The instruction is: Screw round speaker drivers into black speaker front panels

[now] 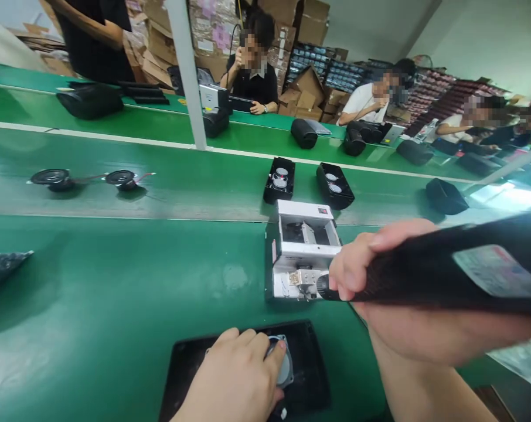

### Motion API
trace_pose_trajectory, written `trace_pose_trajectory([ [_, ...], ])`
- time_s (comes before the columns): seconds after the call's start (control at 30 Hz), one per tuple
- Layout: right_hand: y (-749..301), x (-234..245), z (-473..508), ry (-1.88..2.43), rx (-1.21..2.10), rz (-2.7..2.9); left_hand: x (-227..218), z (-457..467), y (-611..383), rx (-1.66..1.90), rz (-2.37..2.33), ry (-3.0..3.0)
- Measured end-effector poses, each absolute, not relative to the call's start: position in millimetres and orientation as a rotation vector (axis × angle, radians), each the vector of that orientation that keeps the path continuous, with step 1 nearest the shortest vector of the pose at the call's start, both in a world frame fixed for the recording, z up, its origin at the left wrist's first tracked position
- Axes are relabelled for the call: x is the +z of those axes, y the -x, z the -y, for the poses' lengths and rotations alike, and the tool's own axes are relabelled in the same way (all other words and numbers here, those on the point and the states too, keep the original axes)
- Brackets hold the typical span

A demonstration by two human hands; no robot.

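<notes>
A black powered screwdriver [424,266] with a pale label is in my right hand [406,334], fingers wrapped around it. Its nose end is at the front of a white and black screw feeder [307,255], by the small metal block there; the tip is hard to make out. Down in front, my left hand [234,375] is closed over a round speaker [286,366] with a grey frame, index finger on its edge. That speaker sits in a black plastic housing [312,369] lying on the green bench. My left hand hides much of the housing.
Beyond the feeder, two black housings [279,180] with paired speakers stand on the green belt [204,187]. Two loose wired speakers [51,177] lie left. A metal post [189,76] rises behind. Several co-workers sit or stand across the line. A dark plastic bag [2,266] is at left.
</notes>
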State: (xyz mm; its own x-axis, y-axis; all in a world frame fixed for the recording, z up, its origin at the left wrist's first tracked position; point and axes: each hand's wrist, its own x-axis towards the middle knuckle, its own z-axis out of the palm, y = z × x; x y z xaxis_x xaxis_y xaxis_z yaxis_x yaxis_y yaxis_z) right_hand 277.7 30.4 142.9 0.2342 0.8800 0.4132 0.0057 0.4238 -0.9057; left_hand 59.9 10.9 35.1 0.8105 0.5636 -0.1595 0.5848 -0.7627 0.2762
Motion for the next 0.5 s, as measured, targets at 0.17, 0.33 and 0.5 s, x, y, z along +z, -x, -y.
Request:
trace_pose_trajectory([
  [0.17, -268, 134, -46, 0.979, 0.732, 1.099, 43, -12, -62, -0.132, -0.874, -2.630],
  [0.33, -272, 133, -50, 0.998, 0.681, 1.064, 43, -11, -61, -0.139, -0.870, -2.620],
  [0.5, -273, 135, -50, 1.010, 0.657, 1.043, 44, -10, -60, -0.154, -0.855, -2.617],
])
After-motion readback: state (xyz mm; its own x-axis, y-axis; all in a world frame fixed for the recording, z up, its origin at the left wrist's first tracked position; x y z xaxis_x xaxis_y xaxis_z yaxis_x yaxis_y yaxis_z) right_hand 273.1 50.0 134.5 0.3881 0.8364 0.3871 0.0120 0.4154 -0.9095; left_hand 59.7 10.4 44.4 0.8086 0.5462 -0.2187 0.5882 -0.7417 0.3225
